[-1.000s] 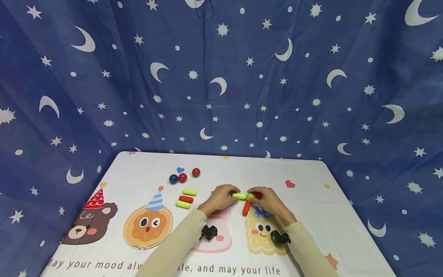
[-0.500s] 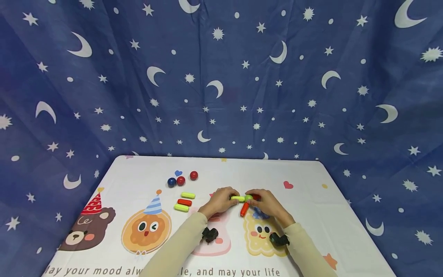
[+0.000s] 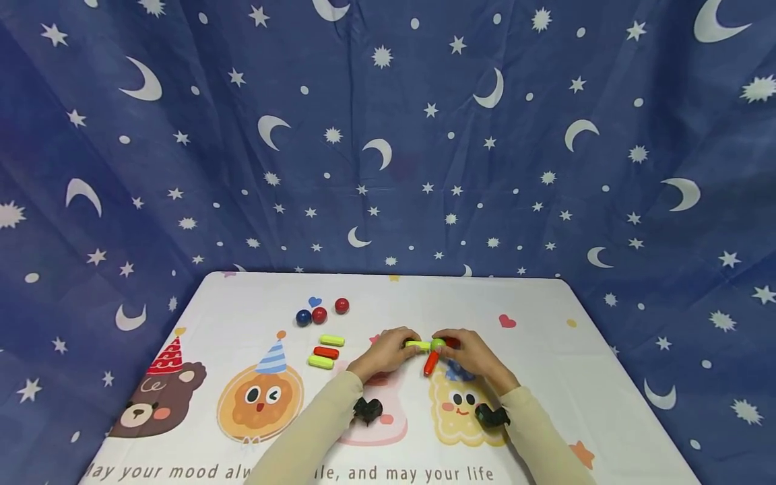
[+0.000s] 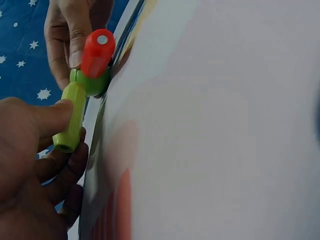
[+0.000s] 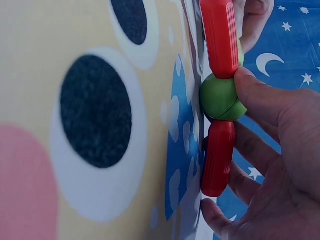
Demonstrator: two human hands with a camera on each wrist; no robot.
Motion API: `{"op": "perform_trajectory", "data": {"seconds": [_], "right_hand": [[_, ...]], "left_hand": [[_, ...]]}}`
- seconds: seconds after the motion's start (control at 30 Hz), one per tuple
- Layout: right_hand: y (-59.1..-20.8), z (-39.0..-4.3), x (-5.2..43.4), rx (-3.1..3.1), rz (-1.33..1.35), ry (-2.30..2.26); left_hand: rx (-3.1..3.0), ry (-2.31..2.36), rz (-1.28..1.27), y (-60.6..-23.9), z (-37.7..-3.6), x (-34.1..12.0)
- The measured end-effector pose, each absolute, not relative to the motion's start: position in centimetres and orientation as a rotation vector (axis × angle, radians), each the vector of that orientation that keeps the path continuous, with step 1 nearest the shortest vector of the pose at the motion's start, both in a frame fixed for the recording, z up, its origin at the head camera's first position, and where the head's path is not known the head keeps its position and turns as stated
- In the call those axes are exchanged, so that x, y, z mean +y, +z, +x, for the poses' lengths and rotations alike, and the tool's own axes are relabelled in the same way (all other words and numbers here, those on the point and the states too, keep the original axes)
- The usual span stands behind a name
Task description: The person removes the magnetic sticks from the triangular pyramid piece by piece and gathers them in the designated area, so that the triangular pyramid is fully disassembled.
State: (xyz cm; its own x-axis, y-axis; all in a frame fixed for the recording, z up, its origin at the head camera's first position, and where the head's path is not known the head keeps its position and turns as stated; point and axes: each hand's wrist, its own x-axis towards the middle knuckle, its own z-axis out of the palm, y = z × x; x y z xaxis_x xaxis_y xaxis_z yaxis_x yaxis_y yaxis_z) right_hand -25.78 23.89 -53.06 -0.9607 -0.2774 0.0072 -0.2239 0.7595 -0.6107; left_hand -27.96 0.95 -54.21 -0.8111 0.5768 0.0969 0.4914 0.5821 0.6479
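Note:
In the head view my left hand (image 3: 386,350) pinches a yellow-green magnetic rod (image 3: 418,345) between thumb and fingers. The rod's far end meets a green ball (image 3: 438,344). My right hand (image 3: 475,351) grips that ball, its thumb (image 5: 260,96) pressed on it in the right wrist view. Two red rods join the same ball: one red rod (image 3: 431,364) points toward the person, and another red rod (image 5: 218,159) lies beside the right fingers, partly covered in the head view. The left wrist view shows the yellow-green rod (image 4: 73,116) touching the ball (image 4: 92,82).
Left of the hands lie two yellow-green rods (image 3: 320,362) with a red rod (image 3: 326,352) between them. Behind these are a blue ball (image 3: 304,318) and two red balls (image 3: 342,306). A printed white cloth (image 3: 533,377) covers the table; a dark blue starry curtain (image 3: 388,135) hangs behind.
The whole head view shifts slightly between frames. Both hands keep their holds on the yellow-green rod and the green ball, with no clear movement of the joined pieces.

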Motion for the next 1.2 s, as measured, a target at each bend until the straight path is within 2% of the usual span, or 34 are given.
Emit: {"op": "perform_trajectory", "data": {"seconds": [0.2, 0.6, 1.2], "right_hand": [[-52.8, -25.9, 23.7, 2.868, -0.418, -0.954], [-53.3, -26.1, 23.8, 2.897, -0.397, -0.967], [-53.1, -26.0, 23.5, 2.889, -0.352, -0.989]], "left_hand": [[2.587, 1.206, 0.814, -53.8, -27.6, 0.1], [2.613, 1.252, 0.756, -52.4, -26.5, -1.3], [2.705, 1.327, 0.712, -50.9, -24.7, -6.4]]}}
